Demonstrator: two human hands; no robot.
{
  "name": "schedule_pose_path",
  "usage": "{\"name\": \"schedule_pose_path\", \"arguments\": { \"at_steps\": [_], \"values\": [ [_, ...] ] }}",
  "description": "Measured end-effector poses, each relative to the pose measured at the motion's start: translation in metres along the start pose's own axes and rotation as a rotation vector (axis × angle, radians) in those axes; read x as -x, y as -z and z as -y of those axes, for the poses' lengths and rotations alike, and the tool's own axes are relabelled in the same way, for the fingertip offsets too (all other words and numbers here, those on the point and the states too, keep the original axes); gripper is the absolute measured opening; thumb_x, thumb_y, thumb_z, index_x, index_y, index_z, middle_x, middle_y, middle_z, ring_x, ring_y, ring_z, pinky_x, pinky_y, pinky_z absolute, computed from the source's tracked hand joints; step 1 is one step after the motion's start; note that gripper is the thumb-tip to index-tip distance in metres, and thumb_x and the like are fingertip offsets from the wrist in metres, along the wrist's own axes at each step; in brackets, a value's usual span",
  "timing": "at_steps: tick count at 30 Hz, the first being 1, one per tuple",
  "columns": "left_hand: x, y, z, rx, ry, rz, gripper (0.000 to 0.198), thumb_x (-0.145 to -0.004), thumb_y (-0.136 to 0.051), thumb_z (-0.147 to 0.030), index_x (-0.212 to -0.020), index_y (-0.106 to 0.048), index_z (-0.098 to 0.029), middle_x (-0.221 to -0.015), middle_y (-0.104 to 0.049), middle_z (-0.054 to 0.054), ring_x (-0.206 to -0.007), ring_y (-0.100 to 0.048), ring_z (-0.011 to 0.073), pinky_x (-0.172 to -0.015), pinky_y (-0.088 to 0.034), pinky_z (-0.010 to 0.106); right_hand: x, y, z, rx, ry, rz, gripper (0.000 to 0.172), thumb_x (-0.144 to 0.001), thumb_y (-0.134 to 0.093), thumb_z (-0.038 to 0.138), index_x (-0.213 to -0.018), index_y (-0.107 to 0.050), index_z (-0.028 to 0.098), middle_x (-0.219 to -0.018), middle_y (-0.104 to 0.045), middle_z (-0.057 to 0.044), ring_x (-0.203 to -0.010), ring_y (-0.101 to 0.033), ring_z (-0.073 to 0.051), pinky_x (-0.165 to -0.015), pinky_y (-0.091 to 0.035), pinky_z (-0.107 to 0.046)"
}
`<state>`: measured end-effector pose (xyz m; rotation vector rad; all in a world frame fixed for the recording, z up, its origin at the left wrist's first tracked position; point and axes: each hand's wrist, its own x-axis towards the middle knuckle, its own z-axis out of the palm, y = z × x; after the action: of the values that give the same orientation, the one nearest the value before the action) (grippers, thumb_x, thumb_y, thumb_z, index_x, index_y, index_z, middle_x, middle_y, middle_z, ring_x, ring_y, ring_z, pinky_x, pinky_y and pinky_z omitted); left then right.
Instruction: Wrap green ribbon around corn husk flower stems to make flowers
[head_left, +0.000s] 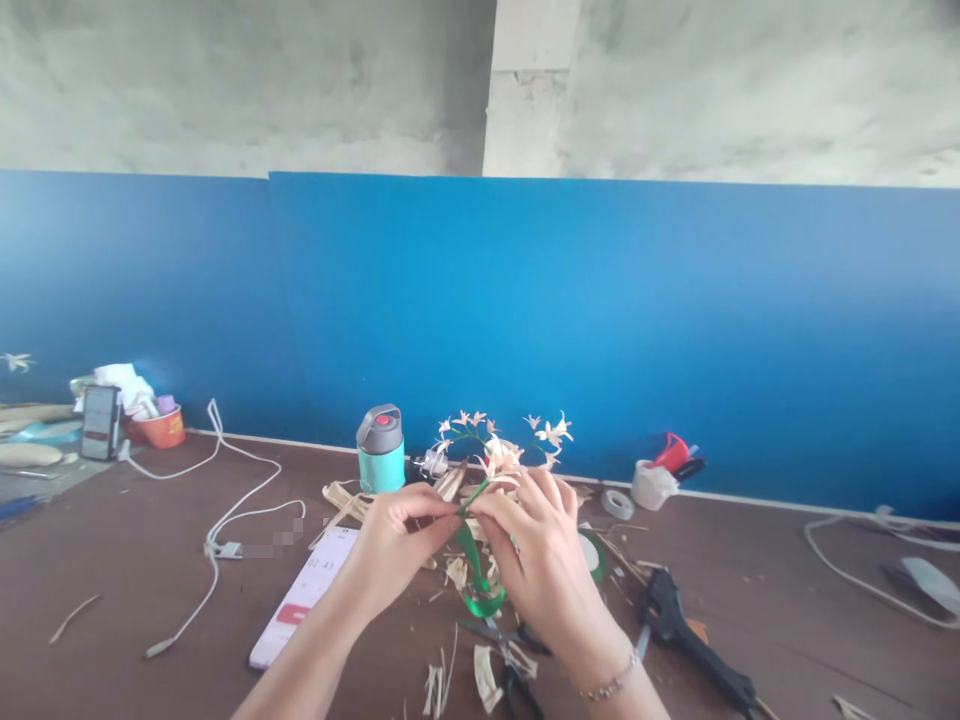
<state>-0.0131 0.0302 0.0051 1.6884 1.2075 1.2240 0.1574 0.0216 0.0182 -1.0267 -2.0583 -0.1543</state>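
Observation:
My left hand (409,545) pinches the green-wrapped stem (474,496) of an artificial flower between thumb and fingers. Close beside it, my right hand (536,535) has its fingers closed at the same stem, just under a pale cream blossom (501,457). A strip of green tape (469,555) hangs below the hands and curls above the table. Small cream flowers on thin green stems (553,432) show behind the hands. Black-handled scissors (513,655) lie below, among pale husk scraps (487,680). My right fingertips are partly hidden.
A phone (307,600) lies left of my hands, near a white cable (217,530). Behind stands a turquoise flask (381,462). To the right are a tape roll (617,503), a white cup (652,487) and a black glue gun (697,640). A blue partition (600,310) borders the table.

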Motion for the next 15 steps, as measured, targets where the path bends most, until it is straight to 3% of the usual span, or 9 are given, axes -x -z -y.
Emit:
{"name": "schedule_pose_path", "arguments": {
  "at_steps": [9, 11, 15],
  "values": [
    [-0.0009, -0.0008, -0.0017, 0.013, 0.015, 0.01, 0.012, -0.073, -0.062, -0.025, -0.065, -0.067, -0.017, -0.065, -0.059, 0.001, -0.057, -0.049, 0.013, -0.054, -0.037, 0.025, 0.0001, 0.002, 0.0009, -0.022, 0.007, -0.016, 0.018, -0.087, -0.048, 0.014, -0.083, -0.063, 0.023, -0.084, -0.061, -0.005, -0.084, -0.051, -0.022, -0.078, -0.037, -0.039],
    [-0.0013, -0.0006, -0.0008, 0.041, 0.031, -0.026, 0.012, -0.073, -0.062, -0.026, -0.065, -0.066, -0.017, -0.061, -0.056, 0.0, -0.054, -0.046, 0.0118, -0.051, -0.035, 0.024, 0.0008, 0.0014, 0.0019, -0.05, -0.004, -0.03, 0.017, -0.087, -0.048, 0.013, -0.089, -0.061, 0.023, -0.089, -0.062, -0.005, -0.087, -0.054, -0.023, -0.079, -0.039, -0.039],
    [-0.0024, 0.0012, 0.0002, 0.115, 0.112, -0.122, 0.015, -0.072, -0.064, -0.03, -0.064, -0.064, -0.018, -0.051, -0.046, -0.004, -0.045, -0.036, 0.0086, -0.043, -0.026, 0.022, 0.0037, -0.0031, 0.003, -0.131, -0.034, -0.088, 0.027, -0.087, -0.045, 0.013, -0.11, -0.054, 0.024, -0.113, -0.062, -0.007, -0.111, -0.052, -0.025, -0.092, -0.039, -0.042]
  ]
}}
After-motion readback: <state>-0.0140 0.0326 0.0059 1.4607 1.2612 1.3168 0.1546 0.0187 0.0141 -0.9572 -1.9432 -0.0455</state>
